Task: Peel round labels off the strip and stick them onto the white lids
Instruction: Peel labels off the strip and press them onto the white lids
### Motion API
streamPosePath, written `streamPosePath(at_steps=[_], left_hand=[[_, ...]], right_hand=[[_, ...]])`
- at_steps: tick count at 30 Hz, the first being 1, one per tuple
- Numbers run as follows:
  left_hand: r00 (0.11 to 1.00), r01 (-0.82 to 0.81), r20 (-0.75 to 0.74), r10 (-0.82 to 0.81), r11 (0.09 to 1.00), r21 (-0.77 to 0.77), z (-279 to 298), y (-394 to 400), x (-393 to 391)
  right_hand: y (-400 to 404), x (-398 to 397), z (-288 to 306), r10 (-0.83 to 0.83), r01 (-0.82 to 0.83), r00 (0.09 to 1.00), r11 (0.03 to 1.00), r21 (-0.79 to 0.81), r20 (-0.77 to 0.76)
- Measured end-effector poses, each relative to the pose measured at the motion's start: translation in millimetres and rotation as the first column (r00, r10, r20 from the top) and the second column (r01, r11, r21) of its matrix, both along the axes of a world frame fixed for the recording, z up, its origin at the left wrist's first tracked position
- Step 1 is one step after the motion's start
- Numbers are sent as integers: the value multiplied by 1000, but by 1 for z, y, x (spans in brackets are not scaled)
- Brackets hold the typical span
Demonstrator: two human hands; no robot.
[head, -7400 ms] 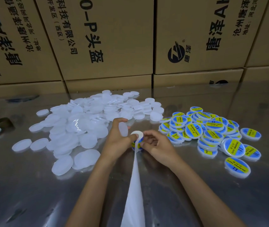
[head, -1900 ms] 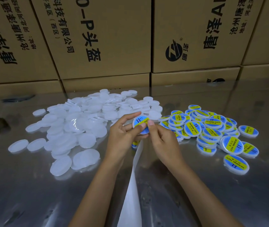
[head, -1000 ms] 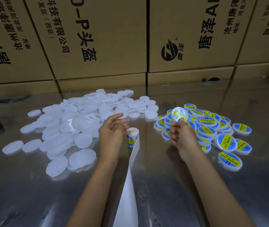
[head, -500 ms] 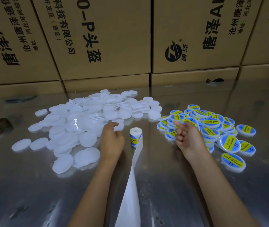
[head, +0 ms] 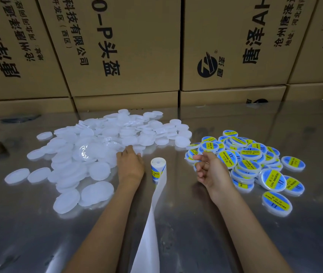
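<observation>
left hand [head: 130,167]: fingers flat on white lids [head: 89,146] | right hand [head: 212,170]: fingers loosely curled, empty, beside labelled lids [head: 253,160] | label roll [head: 157,170] upright between hands

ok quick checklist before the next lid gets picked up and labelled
1. Left hand on the blank lids: ok, fingers reach the pile's near edge; grip cannot tell.
2. Right hand free: ok, loosely curled, holds nothing.
3. Label roll within reach: ok, upright between the hands.
4. Labels left on the roll: ok, blue-yellow print shows on it.
5. Backing strip clear of lids: ok, trails toward the person.
6. Done pile separate from the blanks: ok.
</observation>
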State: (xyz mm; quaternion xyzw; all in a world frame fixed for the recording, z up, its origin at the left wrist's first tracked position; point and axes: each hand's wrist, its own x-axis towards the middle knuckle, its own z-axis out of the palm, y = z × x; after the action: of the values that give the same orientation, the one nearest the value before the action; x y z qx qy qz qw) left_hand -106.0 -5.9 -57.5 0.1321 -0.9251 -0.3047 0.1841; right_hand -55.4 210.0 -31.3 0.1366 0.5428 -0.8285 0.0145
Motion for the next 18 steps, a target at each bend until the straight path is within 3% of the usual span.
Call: streamPosePath(at_steps=[3, 6, 10, 14, 16, 18], left_hand=[[998, 19, -62, -11, 992, 121, -2, -2, 0], [998, 38, -53, -29, 984, 175, -3, -4, 1], [992, 105, -92, -87, 972, 211, -4, -4, 8], [985, 122, -160, -67, 925, 361, 1, -6, 21], [987, 109, -154, -37, 866, 487, 4, -6, 30], [986, 134, -164, -30, 731, 670, 7, -6, 41]], right_hand=[[-1, -1, 0, -2, 2, 1000, 999, 34, -13], [-6, -1, 0, 8, -2, 999, 984, 181, -32], [-23, 4, -3, 96, -53, 986, 955, 290, -136], [-37, 8, -7, 159, -80, 970, 921, 382, -182], [-40, 9, -9, 185, -87, 962, 905, 416, -202], [-41, 9, -11, 211, -91, 952, 885, 456, -222]])
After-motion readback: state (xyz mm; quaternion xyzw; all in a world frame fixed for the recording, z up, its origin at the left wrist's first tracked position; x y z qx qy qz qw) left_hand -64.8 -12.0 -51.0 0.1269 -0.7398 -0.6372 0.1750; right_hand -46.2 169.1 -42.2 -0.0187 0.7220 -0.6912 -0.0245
